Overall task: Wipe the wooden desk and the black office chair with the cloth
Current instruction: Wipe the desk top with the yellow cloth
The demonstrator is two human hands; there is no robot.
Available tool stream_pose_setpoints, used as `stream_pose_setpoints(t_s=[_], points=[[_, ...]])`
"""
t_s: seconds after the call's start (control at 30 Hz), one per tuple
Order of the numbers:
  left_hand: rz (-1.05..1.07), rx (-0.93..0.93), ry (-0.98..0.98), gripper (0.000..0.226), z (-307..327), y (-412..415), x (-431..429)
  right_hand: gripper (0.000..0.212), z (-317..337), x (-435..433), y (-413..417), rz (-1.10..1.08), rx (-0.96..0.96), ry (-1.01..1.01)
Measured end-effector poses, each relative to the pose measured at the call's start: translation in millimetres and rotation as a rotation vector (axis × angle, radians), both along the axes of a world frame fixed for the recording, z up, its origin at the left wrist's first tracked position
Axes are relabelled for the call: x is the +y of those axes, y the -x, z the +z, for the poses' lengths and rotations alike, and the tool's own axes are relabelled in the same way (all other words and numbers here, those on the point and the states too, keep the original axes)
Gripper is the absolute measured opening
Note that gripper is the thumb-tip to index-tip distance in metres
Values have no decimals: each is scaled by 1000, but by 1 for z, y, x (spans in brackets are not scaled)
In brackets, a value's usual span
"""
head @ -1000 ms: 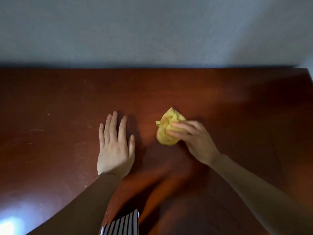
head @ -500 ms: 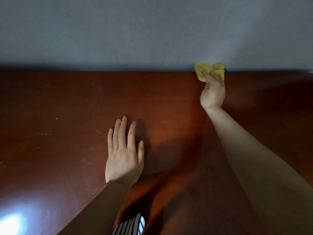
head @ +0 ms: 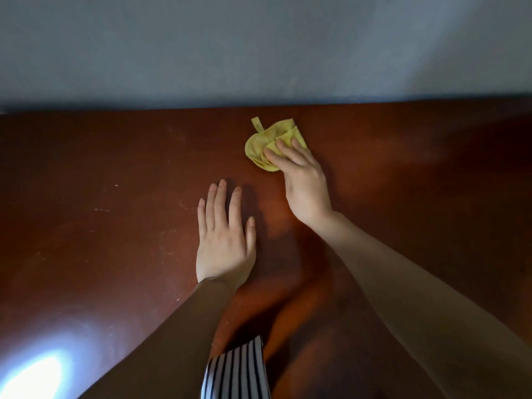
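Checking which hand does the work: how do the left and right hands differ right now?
The left hand lies flat on the bare desk; the right hand presses the yellow cloth. The left hand sits nearer the person; the right hand reaches farther back. Both are palm down.

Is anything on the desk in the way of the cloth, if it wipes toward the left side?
Straight to the left of the cloth, under the right hand, the desk shows no object. Only the left hand, flat on the desk nearer and left, would block a diagonal stroke.
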State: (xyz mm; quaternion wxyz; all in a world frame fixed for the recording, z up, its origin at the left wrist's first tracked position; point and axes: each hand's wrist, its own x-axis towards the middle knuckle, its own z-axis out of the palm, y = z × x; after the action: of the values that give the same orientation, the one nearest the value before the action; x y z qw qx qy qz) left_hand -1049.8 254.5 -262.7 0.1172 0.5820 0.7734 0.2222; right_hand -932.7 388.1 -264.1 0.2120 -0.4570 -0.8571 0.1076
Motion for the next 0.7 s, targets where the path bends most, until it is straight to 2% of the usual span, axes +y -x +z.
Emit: stream_pose_setpoints(t_s=[0.17,0.23,0.33,0.43,0.5,0.7], points=[[-46,-7,20,55,3,1,-8,37,5,-62,-21,141,-36,75],[-109,-64,17,57,5,4,-10,37,5,-82,-39,231,-61,93],[-180,-180,48,60,12,14,-14,41,7,-97,-70,471,-139,96],[-201,-128,18,57,21,25,-24,46,11,-85,-84,682,-196,103],[-192,-136,-5,54,25,33,-33,45,13,-67,-76,672,-196,143],[-122,-159,-13,51,26,58,-51,36,17,-8,-17,403,-128,228]])
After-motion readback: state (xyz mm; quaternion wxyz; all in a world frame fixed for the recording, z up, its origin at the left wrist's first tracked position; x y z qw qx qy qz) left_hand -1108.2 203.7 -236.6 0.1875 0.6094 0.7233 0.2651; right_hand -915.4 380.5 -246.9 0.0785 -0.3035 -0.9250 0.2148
